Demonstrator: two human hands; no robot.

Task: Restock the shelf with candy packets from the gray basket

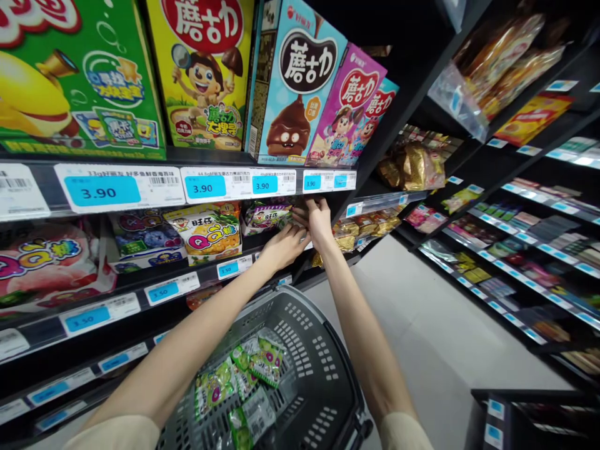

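Both my hands meet at the right end of the second shelf, just under the price strip. My left hand (285, 245) has its fingers bent inward, close beside a purple Want Want QQ gummy candy bag (266, 216). Against it, my right hand (319, 220) curls its fingers toward the left. Whatever lies between the fingers is hidden. To the left stand a yellow QQ gummy candy bag (210, 232) and a blueberry one (146, 234). Below my arms is a grey shopping basket (323, 356) holding several small green candy packets (267, 361).
Above are snack boxes: a green box (84, 81), a yellow box (201, 75), a blue box (297, 87) and a purple box (344, 103). The price strip (206, 184) juts out over my hands. Right of the aisle floor (407, 319), another shelf (520, 219) holds packaged goods.
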